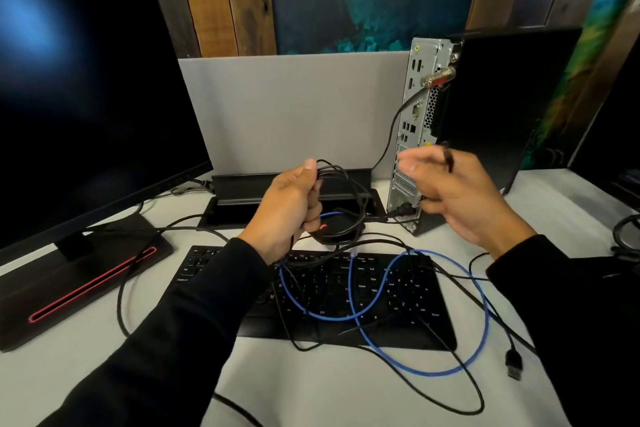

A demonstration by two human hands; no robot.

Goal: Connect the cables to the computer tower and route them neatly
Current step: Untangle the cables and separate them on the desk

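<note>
The white tabletop point(346, 392) is hemmed by the monitor point(86, 107) at left and the computer tower point(460, 128) far right, its port side facing left. The left hand point(287, 211) grips a coiled black cable point(343, 184) above the keyboard point(346, 291). The right hand point(450, 191), blurred, fingers curled round a dark plug point(449, 158), hovers just beside the tower's ports.

Black keyboard point(332, 295), blue cable point(483, 333), black monitor point(86, 107) with red-striped base, grey partition point(294, 107)
</note>
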